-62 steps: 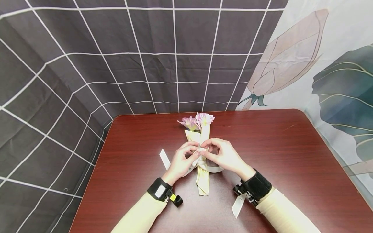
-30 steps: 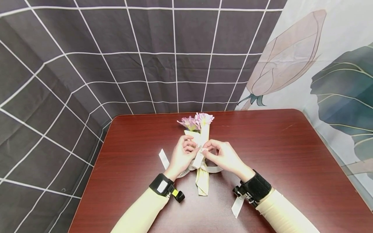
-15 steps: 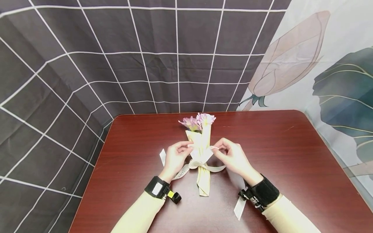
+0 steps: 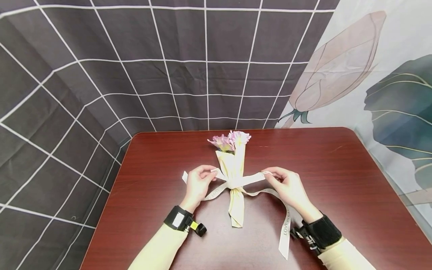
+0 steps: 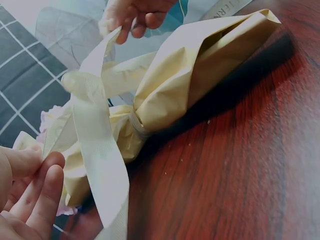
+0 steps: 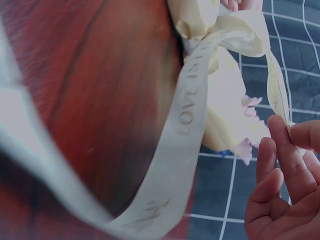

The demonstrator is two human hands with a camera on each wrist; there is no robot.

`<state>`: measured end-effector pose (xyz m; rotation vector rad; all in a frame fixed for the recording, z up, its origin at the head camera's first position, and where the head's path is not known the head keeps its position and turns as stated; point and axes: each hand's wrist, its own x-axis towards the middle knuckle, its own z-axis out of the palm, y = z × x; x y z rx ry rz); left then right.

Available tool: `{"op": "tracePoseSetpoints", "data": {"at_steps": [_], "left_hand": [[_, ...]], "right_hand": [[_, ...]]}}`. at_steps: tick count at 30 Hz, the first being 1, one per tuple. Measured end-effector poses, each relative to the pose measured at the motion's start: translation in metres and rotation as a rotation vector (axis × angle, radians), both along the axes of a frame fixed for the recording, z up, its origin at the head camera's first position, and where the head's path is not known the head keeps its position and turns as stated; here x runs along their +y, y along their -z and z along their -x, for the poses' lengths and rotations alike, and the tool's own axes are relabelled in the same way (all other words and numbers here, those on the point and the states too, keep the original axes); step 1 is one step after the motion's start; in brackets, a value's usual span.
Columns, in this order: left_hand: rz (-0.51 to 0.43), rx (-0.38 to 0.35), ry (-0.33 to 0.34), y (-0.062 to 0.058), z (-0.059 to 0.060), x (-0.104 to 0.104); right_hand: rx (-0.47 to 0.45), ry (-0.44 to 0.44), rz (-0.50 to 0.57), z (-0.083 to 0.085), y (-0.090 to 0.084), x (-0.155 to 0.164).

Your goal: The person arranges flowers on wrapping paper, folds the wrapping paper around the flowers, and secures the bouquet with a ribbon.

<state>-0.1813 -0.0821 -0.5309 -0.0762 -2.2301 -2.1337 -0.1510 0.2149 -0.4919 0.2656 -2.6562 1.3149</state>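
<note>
A small bouquet lies on the table, its pink-purple flowers (image 4: 239,137) at the far end of a pale yellow wrapping (image 4: 237,213). Around its narrow middle runs a whitish printed ribbon (image 4: 251,179), gathered at the front. My left hand (image 4: 196,187) pinches one part of the ribbon between thumb and fingers, left of the bouquet. On the other side my right hand (image 4: 287,188) pinches another part, drawn out straight. Loose ribbon tails hang from the middle; the right wrist view shows lettering on one tail (image 6: 192,95). In the left wrist view a narrow band (image 5: 137,123) cinches the wrapping.
The reddish-brown wooden table (image 4: 152,157) has rounded far corners. Behind it hangs a dark grid-patterned cloth (image 4: 182,78), and a white cloth with a printed bud and leaves (image 4: 398,108) covers the right side. A long ribbon tail (image 4: 285,236) trails beside my right wrist.
My hands have moved from close together over the wrapping to well apart on either side, each drawing ribbon outward. The ribbon at the middle has tightened, and the right tail has shifted.
</note>
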Motion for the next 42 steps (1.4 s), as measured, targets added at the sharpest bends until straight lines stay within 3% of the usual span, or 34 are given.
{"op": "tracePoseSetpoints", "data": {"at_steps": [7, 19, 25, 32, 42], "left_hand": [[0.006, -0.006, -0.030, 0.005, -0.003, -0.005], [0.009, -0.027, -0.079, 0.001, -0.010, -0.020], [-0.003, -0.075, -0.105, 0.005, -0.013, -0.029], [0.012, -0.066, -0.146, 0.014, -0.017, -0.040], [-0.049, -0.092, -0.163, 0.019, -0.023, -0.051]], "right_hand": [[-0.005, 0.054, -0.033, -0.005, 0.010, 0.017], [-0.023, 0.079, -0.041, -0.014, 0.009, 0.030], [-0.062, 0.101, -0.027, -0.019, 0.014, 0.037], [-0.075, 0.105, -0.015, -0.020, 0.020, 0.041], [-0.090, 0.142, -0.060, -0.022, 0.028, 0.048]]}}
